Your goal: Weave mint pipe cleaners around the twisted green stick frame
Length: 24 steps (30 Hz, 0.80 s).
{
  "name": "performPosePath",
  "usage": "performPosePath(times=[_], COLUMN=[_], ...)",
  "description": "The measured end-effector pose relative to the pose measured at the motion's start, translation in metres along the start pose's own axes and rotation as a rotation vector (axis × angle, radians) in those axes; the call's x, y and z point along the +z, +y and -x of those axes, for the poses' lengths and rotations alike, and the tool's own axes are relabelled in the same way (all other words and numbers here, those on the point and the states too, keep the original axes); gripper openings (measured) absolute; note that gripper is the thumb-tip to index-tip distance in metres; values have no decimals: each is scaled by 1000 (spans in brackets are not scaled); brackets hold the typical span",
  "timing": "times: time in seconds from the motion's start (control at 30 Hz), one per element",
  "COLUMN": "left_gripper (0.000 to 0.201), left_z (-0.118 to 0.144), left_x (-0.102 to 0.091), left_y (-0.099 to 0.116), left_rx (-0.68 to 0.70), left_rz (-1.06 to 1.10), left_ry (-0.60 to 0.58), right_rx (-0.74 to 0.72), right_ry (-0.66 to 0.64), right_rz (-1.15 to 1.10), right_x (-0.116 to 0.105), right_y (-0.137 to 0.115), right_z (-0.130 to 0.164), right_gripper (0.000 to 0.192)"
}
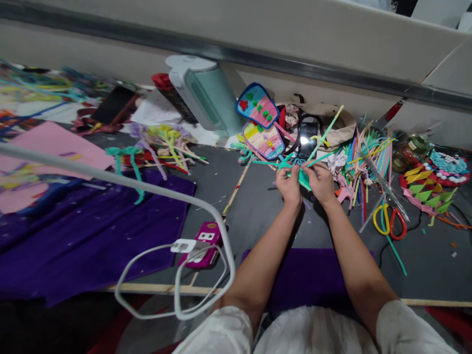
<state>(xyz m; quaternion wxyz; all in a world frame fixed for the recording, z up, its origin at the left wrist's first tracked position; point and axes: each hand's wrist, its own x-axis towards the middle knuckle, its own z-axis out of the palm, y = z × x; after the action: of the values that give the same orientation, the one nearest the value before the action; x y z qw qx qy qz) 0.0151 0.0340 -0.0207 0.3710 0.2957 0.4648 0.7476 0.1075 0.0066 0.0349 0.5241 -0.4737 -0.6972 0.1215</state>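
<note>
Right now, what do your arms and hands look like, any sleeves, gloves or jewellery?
Both forearms are bare. The left hand and right hand wear no gloves, and I see no rings or watch. White sleeves end near the elbows, in loose, soft fabric.

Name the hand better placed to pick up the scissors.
Right. The scissors lie on the grey table beside the right hand; the left hand sits farther away. Both hold the green piece.

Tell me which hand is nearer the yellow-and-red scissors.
Right. The right hand is up and to the left of the scissors, apart from them. The left hand lies farther left still, beyond the right; both pinch the green straw piece.
</note>
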Motion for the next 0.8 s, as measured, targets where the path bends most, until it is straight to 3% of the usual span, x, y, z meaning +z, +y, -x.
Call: performPosePath(times=[0.13,0.33,0.57,0.8], left_gripper=[40,46,41,38], left_z=[-3,-14,-22,-19], left_x=[-1,-5,-8,-5], left_y=[2,4,8,14], left_rx=[-29,-212,-399,-354], left_rz=[94,358,453,413], left_ry=[63,104,59,130], right_rx=[-81,-239,-102,66], right_ry=[-64,-204,-51,-77], right_rz=[127,252,225,-107], right_x=[6,7,10,19], right_y=[-2,-4,2,14], right_z=[3,8,13,12], right_gripper=[24,21,15,23])
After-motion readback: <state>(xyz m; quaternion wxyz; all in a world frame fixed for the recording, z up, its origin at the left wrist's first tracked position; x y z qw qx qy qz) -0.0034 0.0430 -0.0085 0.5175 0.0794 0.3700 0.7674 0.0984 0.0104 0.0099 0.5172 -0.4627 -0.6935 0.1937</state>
